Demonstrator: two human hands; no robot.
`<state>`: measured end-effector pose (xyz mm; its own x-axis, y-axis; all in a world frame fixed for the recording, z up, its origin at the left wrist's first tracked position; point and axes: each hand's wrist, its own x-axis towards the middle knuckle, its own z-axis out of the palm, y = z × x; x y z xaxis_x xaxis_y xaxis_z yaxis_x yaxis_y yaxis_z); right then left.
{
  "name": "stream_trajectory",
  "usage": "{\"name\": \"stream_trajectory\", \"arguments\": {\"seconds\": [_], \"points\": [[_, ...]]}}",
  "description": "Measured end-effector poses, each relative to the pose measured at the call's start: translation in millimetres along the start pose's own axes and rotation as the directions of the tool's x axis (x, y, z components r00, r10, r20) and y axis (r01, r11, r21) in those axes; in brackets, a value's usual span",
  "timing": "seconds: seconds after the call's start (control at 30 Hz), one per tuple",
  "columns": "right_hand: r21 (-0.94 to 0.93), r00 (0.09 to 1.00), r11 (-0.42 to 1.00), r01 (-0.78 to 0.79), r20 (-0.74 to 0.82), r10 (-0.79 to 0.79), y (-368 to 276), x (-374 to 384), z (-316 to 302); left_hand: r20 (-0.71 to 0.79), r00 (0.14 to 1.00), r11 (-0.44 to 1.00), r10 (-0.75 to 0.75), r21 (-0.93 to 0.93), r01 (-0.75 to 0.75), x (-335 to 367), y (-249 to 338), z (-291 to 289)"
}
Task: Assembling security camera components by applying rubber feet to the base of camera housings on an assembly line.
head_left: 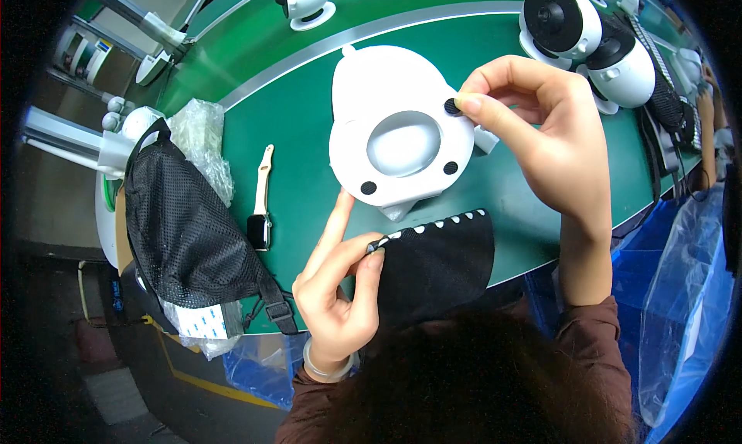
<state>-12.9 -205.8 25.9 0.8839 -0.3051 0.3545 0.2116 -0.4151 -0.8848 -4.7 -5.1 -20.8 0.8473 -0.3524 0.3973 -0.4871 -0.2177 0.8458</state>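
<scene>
White plastic housing lies on the green table, rounded recess up, presumably to keep its rim within reach. At the housing's upper right, fingers of the right hand are pinched together on a black disc, probably for fine control. Below the housing, the left hand clamps a black sheet by its corner, seemingly keeping it handy; another finger meets the housing's lower-left edge, perhaps steadying it.

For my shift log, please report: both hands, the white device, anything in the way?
Right hand: thumb on black dot at rim of white device. Left hand: pinching black sheet. No obstruction seen; watch sits left.
</scene>
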Motion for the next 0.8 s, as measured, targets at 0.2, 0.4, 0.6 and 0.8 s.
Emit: {"name": "stream_trajectory", "arguments": {"seconds": [0.2, 0.4, 0.6, 0.8], "points": [[-0.106, 0.998, 0.993, 0.051, -0.042, -0.056, -2.2, -3.7, 4.1, 0.010, 1.000, 1.000, -0.013, -0.004, 0.013, 0.2, 0.3, -0.7], [-0.169, 0.992, 0.981, 0.100, -0.062, -0.112, -0.3, -4.7, 5.5, 0.015, 1.000, 1.000, -0.001, 0.012, 0.001, 0.1, 0.7, -0.4], [-0.174, 0.989, 0.979, 0.107, -0.079, -0.122, 0.1, -4.5, 6.6, -0.004, 1.000, 1.000, 0.017, -0.001, -0.017, -1.1, -0.9, -0.1], [-0.200, 0.990, 0.973, 0.113, -0.063, -0.128, 0.8, -4.9, 5.8, 0.003, 1.000, 1.000, 0.013, 0.007, -0.013, -0.8, -1.8, 0.5]]}}
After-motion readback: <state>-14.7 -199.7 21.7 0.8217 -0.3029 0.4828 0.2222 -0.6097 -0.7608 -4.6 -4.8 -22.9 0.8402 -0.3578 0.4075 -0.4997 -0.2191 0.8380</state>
